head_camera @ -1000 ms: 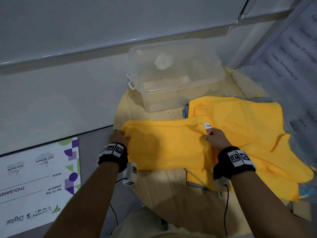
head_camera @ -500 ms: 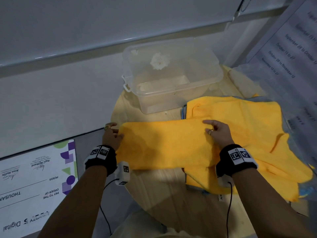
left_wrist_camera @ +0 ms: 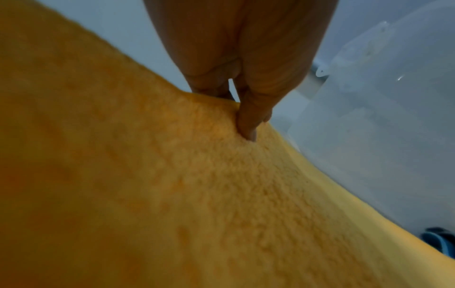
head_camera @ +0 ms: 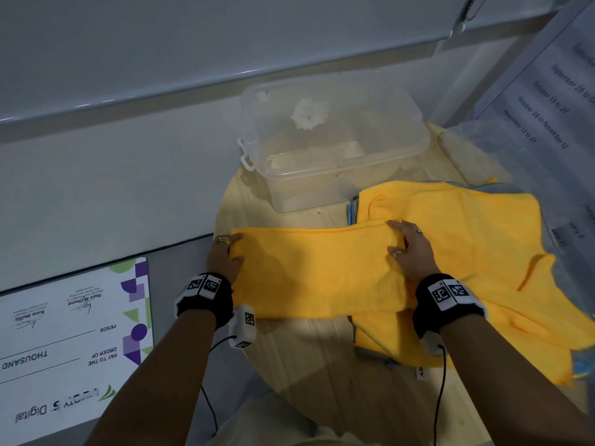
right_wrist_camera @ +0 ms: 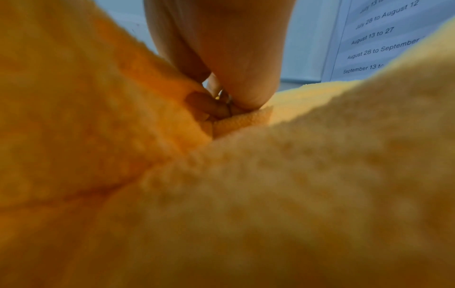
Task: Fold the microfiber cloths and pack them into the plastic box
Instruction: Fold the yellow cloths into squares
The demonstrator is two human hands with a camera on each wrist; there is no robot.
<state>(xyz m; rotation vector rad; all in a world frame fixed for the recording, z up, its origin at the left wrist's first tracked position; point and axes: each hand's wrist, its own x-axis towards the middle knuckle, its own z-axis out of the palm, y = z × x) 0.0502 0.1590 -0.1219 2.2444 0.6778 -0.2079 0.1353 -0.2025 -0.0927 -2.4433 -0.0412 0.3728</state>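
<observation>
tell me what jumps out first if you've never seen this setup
The bright yellow cloth stretched across the round wooden table, with the left hand and right hand at its two ends. Behind it stands a clear plastic box; more yellow cloths are piled at the right.

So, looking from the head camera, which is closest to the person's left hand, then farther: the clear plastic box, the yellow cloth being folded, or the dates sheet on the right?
1. Folded yellow cloth, gripped by the left hand.
2. Clear plastic box, behind, slightly right.
3. Dates sheet, far right.
</observation>
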